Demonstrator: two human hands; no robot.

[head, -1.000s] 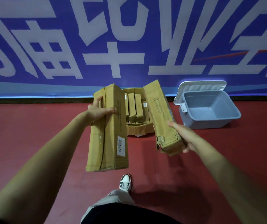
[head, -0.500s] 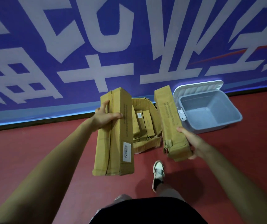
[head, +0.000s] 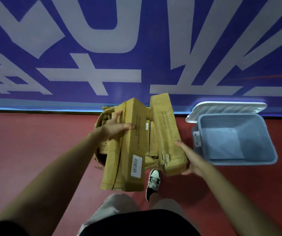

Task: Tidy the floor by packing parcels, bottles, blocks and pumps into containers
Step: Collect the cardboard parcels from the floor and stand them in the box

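Gripping the left parcel (head: 128, 160) mid-length in your left hand (head: 114, 132) and the right parcel (head: 166, 132) by its near end in your right hand (head: 192, 159), above the carton (head: 100, 121), you risked the right parcel tipping loose.

Cardboard box (head: 98, 155) ahead of me crowded with parcels (head: 153, 138), grey bin (head: 263, 143) open-topped on my right, banner wall (head: 136, 40) close behind both.
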